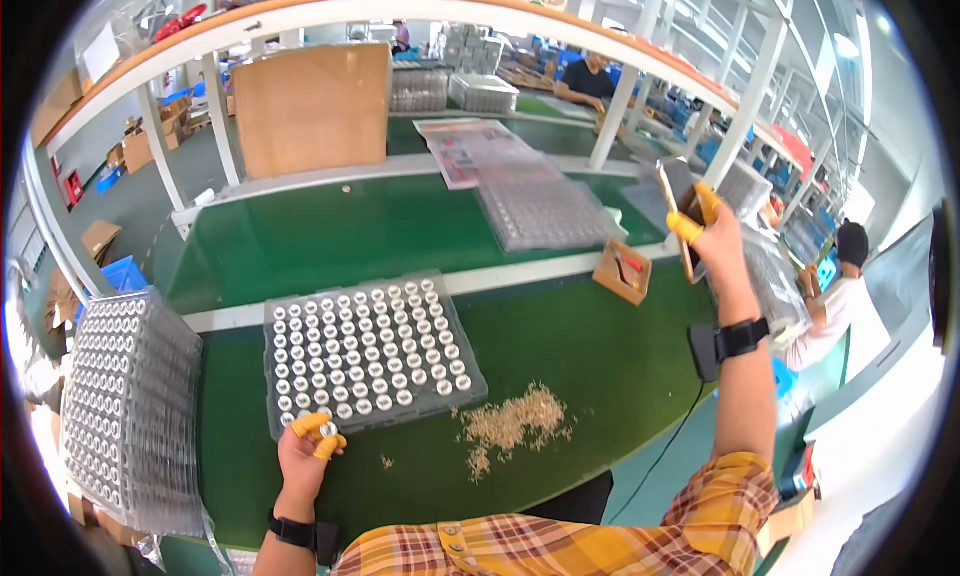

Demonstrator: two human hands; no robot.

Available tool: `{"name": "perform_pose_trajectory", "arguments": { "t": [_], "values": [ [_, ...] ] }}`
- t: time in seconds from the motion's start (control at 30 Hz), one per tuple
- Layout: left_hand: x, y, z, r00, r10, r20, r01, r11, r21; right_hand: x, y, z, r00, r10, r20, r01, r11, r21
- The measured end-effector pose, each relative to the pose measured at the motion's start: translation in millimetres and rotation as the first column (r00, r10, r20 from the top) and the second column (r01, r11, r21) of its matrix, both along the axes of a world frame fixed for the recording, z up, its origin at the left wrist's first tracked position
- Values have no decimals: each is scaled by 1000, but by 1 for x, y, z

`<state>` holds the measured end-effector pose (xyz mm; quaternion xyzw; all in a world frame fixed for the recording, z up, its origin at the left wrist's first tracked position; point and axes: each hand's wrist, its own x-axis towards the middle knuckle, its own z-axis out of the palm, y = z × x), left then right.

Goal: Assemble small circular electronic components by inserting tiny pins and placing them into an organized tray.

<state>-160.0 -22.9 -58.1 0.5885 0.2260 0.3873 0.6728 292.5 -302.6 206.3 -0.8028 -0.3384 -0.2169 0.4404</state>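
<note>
My left hand (pixel 305 458), with yellow finger cots, pinches a small round white part (pixel 328 430) at the near edge of a clear plastic tray (pixel 470 364). Rows of similar round white parts with dark centres fill most of that tray; a gap shows in its near row. At the right, my raised right hand (pixel 712 238), also in yellow finger cots, has its fingers closed around the edge of a flat dark slab with a pale rim (pixel 680 184), which looks like a phone. A heap of tiny tan pieces (pixel 515 421) lies on the green tabletop (pixel 590 376).
Stacked filled trays (pixel 130 406) stand at the left. A small brown box (pixel 622 273) with a red-handled tool sits near the right hand. Beyond a pale rail are a green belt (pixel 330 226), clear empty trays (pixel 545 211) and a cardboard sheet (pixel 312 111). Other people work farther off.
</note>
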Motion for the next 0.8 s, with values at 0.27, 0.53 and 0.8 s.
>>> {"name": "perform_pose_trajectory", "arguments": {
  "t": [0.27, 0.53, 0.8],
  "values": [
    [10, 2, 0, 998, -30, 54, 34, 996, -83, -19, 129, 181, 986, 159, -49, -165, 970, -181],
    [0, -1, 0, 999, -32, 42, 38, 988, -150, 48, 202, 220, 996, 9, 90, 23, 937, -348],
    [-9, -2, 2, 1000, -29, 10, 30, 988, -152, 78, 187, 189, 982, -96, 165, 137, 957, -255]
  ]
}}
